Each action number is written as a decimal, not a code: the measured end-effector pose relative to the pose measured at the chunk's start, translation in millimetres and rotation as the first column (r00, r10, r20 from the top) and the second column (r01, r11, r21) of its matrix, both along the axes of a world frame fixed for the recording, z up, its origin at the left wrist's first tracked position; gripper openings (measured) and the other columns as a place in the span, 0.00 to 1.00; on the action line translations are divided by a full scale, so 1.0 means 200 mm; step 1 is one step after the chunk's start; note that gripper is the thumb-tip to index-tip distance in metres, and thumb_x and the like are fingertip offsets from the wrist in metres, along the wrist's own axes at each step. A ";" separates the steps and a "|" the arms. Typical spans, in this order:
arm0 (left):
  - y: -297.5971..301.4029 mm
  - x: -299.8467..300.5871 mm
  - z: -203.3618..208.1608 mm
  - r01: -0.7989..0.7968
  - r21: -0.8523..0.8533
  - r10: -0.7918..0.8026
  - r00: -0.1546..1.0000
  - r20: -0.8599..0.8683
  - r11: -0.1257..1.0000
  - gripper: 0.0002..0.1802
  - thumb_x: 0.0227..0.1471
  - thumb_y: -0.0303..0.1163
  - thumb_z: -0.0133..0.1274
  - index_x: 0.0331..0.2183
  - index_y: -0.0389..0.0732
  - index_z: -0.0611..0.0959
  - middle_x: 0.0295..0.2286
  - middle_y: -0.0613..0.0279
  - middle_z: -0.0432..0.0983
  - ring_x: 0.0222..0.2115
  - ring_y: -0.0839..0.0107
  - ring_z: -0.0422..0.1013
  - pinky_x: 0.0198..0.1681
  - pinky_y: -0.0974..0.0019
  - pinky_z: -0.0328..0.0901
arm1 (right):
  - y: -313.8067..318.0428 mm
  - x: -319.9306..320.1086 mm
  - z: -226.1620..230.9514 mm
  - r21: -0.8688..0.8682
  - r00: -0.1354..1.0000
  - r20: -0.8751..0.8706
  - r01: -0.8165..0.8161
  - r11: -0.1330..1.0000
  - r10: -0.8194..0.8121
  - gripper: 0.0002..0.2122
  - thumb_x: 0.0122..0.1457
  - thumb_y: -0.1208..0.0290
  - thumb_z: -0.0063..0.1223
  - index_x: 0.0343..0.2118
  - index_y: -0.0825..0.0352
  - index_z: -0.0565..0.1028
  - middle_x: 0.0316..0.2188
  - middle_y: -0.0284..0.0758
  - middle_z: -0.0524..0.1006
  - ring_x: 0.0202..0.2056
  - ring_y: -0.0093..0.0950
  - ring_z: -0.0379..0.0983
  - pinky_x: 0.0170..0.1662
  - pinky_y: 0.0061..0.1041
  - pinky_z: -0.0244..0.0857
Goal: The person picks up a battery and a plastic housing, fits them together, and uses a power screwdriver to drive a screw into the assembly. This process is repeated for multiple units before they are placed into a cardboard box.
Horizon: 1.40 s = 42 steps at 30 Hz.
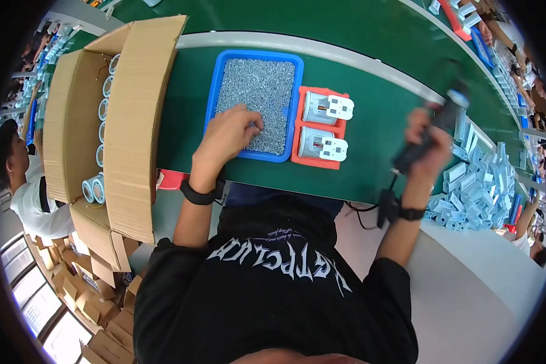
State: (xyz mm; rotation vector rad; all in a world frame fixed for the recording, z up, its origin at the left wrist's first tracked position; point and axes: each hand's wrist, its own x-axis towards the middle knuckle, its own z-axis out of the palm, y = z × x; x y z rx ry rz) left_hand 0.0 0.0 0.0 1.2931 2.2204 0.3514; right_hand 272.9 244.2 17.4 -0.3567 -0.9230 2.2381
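My left hand [225, 134] is over a blue tray [213, 91] filled with small silver screws [258, 82]. Its fingers are curled and pinched together at the screws; whatever they hold is too small to make out. To the right, my right hand [432, 148] grips a black electric screwdriver [448, 115], raised above the table and smeared by motion. Between the hands, beside the tray, lies a red-orange fixture [315, 161]. Two white cylindrical housings [312, 138] sit in it, each with a flat white bracket [340, 108] at its right side.
An open cardboard box [136, 121] with several white cylindrical parts [94, 188] stands at the left. A heap of pale blue-white plastic parts [476, 188] lies at the right. Black cable [361, 212] hangs by the table's front edge. A person [39, 194] sits at far left.
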 end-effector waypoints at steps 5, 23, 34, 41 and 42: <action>0.08 -0.03 -0.03 0.038 0.282 -0.048 0.999 0.025 0.959 0.04 0.43 0.24 0.53 0.26 0.38 0.82 0.29 0.55 0.75 0.31 0.55 0.72 0.34 0.59 0.66 | -0.02 0.21 0.63 -0.027 0.826 -0.550 0.131 0.991 -0.124 0.26 0.37 0.84 0.55 0.45 0.70 0.65 0.28 0.29 0.71 0.26 0.18 0.71 0.35 0.18 0.71; 0.09 0.25 -0.03 -0.337 0.672 -0.235 0.756 0.610 0.660 0.06 0.36 0.17 0.57 0.23 0.36 0.82 0.24 0.60 0.78 0.26 0.70 0.75 0.29 0.71 0.68 | -0.29 -0.07 0.88 0.640 0.896 -0.400 0.124 0.759 0.191 0.10 0.44 0.67 0.62 0.15 0.60 0.71 0.13 0.24 0.74 0.13 0.17 0.71 0.20 0.11 0.70; 0.15 0.34 -0.11 -0.471 0.568 -0.367 0.454 0.812 0.675 0.05 0.41 0.17 0.56 0.26 0.35 0.82 0.26 0.62 0.77 0.27 0.76 0.72 0.27 0.75 0.66 | -0.22 -0.16 0.70 0.538 0.906 -0.415 0.169 0.826 0.086 0.09 0.47 0.65 0.62 0.24 0.61 0.72 0.15 0.24 0.74 0.15 0.18 0.73 0.21 0.13 0.71; 0.14 0.40 -0.14 -0.559 0.564 -0.461 0.330 0.824 0.608 0.07 0.44 0.18 0.56 0.31 0.33 0.81 0.29 0.57 0.74 0.29 0.73 0.72 0.33 0.74 0.66 | -0.17 -0.13 0.70 0.438 0.827 -0.554 0.195 0.878 0.093 0.11 0.45 0.61 0.62 0.23 0.60 0.72 0.15 0.25 0.75 0.16 0.19 0.73 0.20 0.15 0.72; 0.14 0.41 -0.14 -0.598 0.532 -0.451 0.297 0.842 0.600 0.07 0.44 0.18 0.57 0.30 0.33 0.81 0.29 0.57 0.75 0.29 0.73 0.72 0.33 0.74 0.66 | -0.17 -0.13 0.71 0.455 0.830 -0.547 0.186 0.871 0.109 0.11 0.46 0.61 0.61 0.22 0.60 0.72 0.16 0.25 0.75 0.16 0.19 0.73 0.21 0.15 0.72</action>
